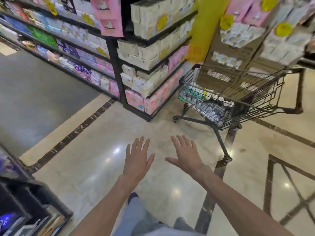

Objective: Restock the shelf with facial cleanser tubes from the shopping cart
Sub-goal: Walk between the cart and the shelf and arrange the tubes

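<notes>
A wire shopping cart [190, 92] stands ahead on the right, by the corner of a shelf unit. White and green cleanser tubes [201, 101] lie piled in its basket, and a tall cardboard box [226, 53] stands in it. My left hand [139, 157] and my right hand [186, 154] are stretched out side by side over the floor, palms down, fingers spread, holding nothing. Both are well short of the cart.
A black shelf unit [117, 68] full of pink and white packs fills the corner ahead, with a long aisle of shelves [51, 41] running off to the left. A lower dark shelf [25, 198] is at my near left. A yellow pillar [202, 26] stands behind the cart. Polished tile floor [102, 167] lies between.
</notes>
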`<state>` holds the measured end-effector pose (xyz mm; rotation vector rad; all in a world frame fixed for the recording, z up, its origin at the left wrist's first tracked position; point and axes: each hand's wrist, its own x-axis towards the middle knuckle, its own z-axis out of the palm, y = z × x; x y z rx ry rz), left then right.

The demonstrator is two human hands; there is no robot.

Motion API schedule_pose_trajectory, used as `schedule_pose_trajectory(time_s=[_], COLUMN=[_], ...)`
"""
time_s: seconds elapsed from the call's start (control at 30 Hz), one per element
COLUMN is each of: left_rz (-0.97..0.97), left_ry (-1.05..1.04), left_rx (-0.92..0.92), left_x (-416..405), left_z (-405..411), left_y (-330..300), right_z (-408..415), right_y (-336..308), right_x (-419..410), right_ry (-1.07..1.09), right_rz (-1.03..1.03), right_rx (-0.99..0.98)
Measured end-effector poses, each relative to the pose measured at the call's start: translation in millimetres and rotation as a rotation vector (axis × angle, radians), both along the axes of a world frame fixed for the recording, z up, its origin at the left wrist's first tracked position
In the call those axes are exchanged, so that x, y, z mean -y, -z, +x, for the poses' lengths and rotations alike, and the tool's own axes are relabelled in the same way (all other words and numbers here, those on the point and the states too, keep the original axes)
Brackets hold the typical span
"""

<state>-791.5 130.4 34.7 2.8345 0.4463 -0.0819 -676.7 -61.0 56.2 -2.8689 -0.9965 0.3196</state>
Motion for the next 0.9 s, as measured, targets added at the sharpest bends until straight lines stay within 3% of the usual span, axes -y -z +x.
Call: schedule_pose_trajectory(time_s=[0.43, 0.9], left_rz=[-0.008, -0.021], left_ry=[0.404, 0.638], left_rx=[-0.004, -0.016], left_x=[-28.5, -23.2], left_z=[290.4, 545.4], left_y=[11.7, 9.6], right_z=[206.5, 405.1], right_y=[-2.6, 10.7], right_x=[1.1, -2.0], right_ry=[0.348, 0.599], right_rz=[-0.042, -0.001], right_rx=[0.074, 0.005])
